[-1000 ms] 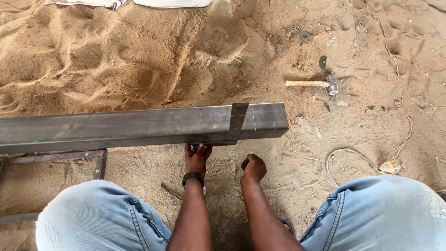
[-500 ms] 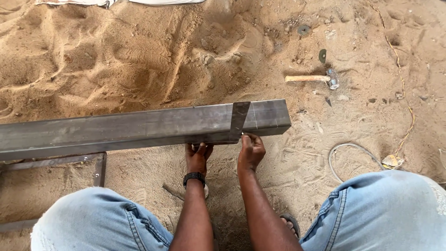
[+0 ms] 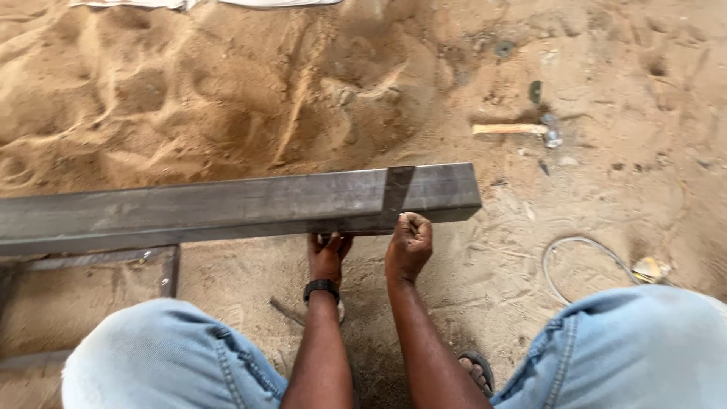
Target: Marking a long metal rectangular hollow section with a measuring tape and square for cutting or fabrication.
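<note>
A long grey steel box tube (image 3: 227, 204) lies across the view above the sand, its cut end at the right. A dark flat strip (image 3: 396, 195) crosses the tube near that end. My left hand (image 3: 327, 254), with a black watch (image 3: 321, 288) on the wrist, reaches under the tube and grips its lower edge. My right hand (image 3: 409, 244) is curled into a fist against the tube's near edge, just right of the dark strip. Something small and pale shows at the top of the fist, and I cannot tell what it is.
A wooden-handled hammer (image 3: 515, 130) lies on the sand beyond the tube's end. A loop of pale cable (image 3: 564, 257) lies at the right by my knee. A metal frame (image 3: 170, 265) sits under the tube at the left. My sandalled foot (image 3: 475, 369) is below.
My right hand has risen from low over the sand to the tube's near edge beside the dark strip. The left hand has stayed under the tube.
</note>
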